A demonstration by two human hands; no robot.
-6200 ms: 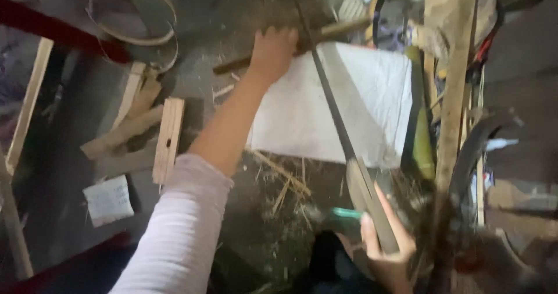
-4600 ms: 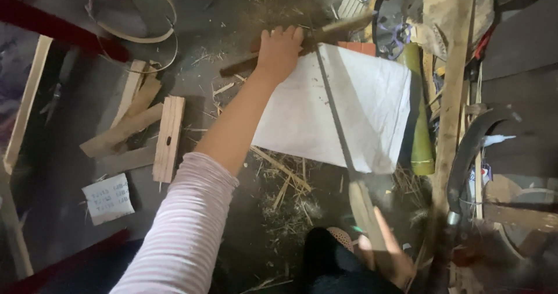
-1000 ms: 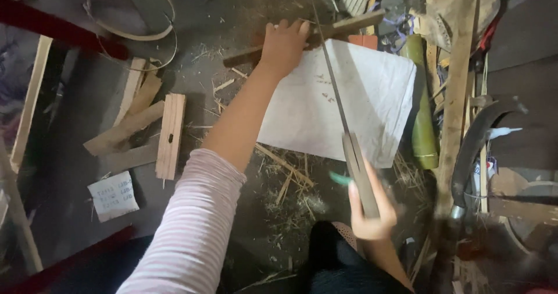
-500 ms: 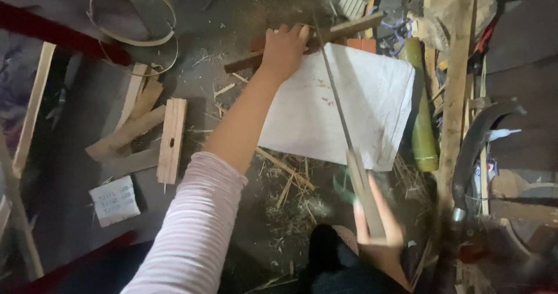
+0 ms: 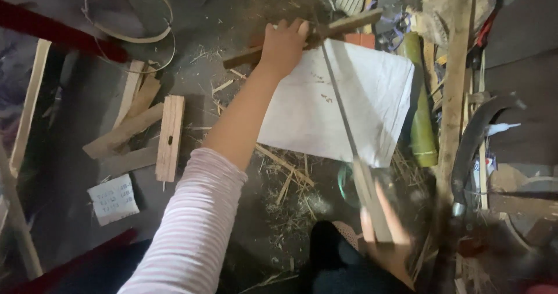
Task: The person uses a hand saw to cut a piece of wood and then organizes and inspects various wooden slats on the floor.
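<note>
From my remote seat, the biggest thing I see is the grey floor [image 5: 232, 113], littered with straw and shavings through the middle of the frame. On it, right of centre, lies a white sack [image 5: 372, 102], spread flat, with a green bamboo tube [image 5: 419, 113] just beside its right edge. A long wooden plank [image 5: 454, 90] runs down the right side of the frame, past a dark curved blade-like piece [image 5: 476, 131].

In the left half of the frame I see a loose pile of wood offcuts [image 5: 131, 125], among them a flat slotted block [image 5: 170, 137], and below these a small white printed bag [image 5: 113, 198]. A thin bent hoop [image 5: 131, 20] of strip sits at the upper left.

The left hand [image 5: 283, 47], at the top centre on an arm in a striped pink sleeve, is closed around a wooden stick [image 5: 302, 35] that lies aslant across the top edge of the sack; the fingers wrap over it. A long narrow blade [image 5: 343, 119] meets the stick just beside that hand and runs down over the sack to the lower right.

The right hand [image 5: 383, 230], blurred at the lower right, grips the blade's wider lower end, fingers closed on it as far as I can tell.
</note>
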